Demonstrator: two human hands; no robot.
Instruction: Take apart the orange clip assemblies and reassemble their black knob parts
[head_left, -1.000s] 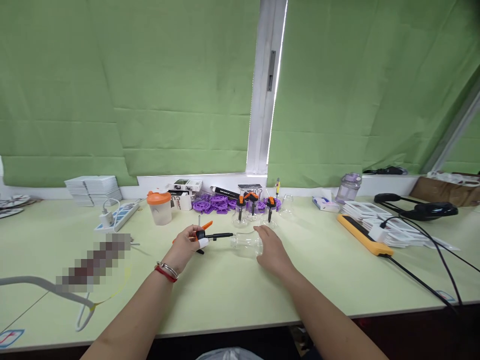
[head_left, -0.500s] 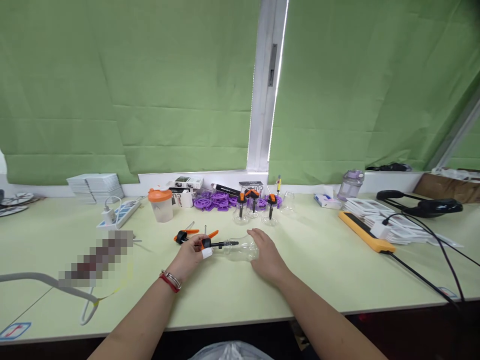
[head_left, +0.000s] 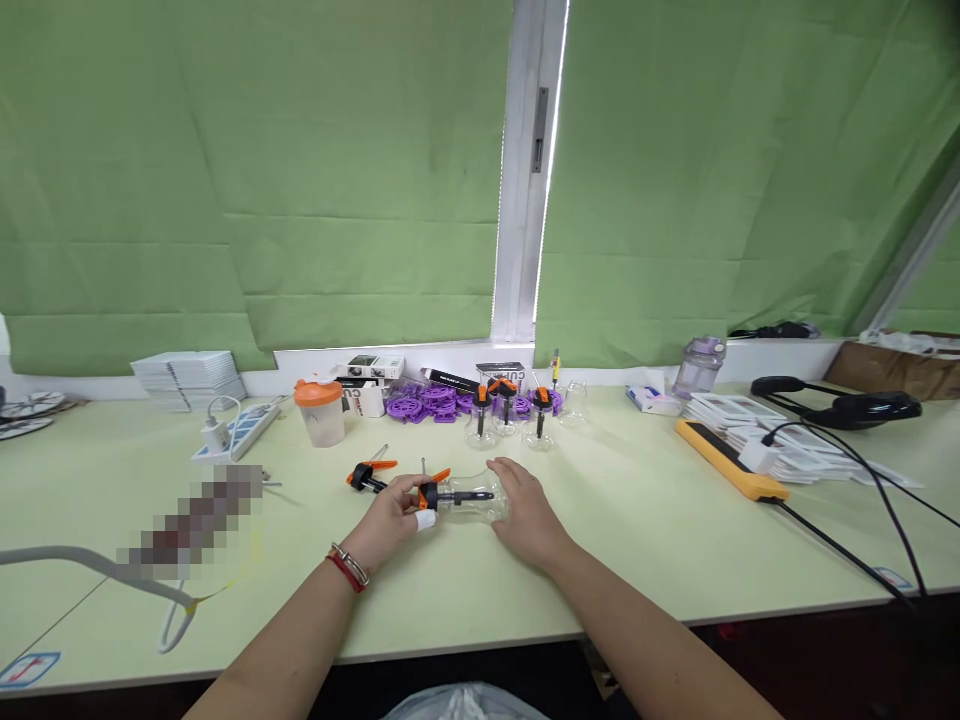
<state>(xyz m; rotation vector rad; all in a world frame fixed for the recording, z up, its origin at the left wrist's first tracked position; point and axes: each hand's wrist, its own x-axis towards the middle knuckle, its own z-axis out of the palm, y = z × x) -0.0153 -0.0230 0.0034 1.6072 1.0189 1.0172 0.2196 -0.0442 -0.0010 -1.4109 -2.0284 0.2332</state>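
Observation:
A clear bottle (head_left: 480, 487) lies on its side between my two hands. My left hand (head_left: 400, 508) grips a black and orange pump cap (head_left: 428, 496) with an orange lever, a white wrap showing on one finger. The cap sits at the bottle's mouth, and its black tube is inside the bottle; whether the thread has caught I cannot tell. My right hand (head_left: 523, 508) is wrapped around the bottle's base end. A second pump cap (head_left: 363, 477) lies on the table just beyond my left hand. Several bottles with like caps, one a capped bottle (head_left: 540, 428), stand upright farther back.
Behind are purple plastic pieces (head_left: 427, 403), an orange-lidded cup (head_left: 322, 415) and an uncapped clear bottle (head_left: 576, 403). A white power strip (head_left: 244, 430) and a grey hanger (head_left: 97, 562) lie left. An orange power strip (head_left: 724, 462), cables and stacked white cards (head_left: 780, 440) are right.
My left hand has moved right, bringing the pump cap onto the bottle's mouth. The black tube has slid deeper into the bottle. My right hand still holds the base end.

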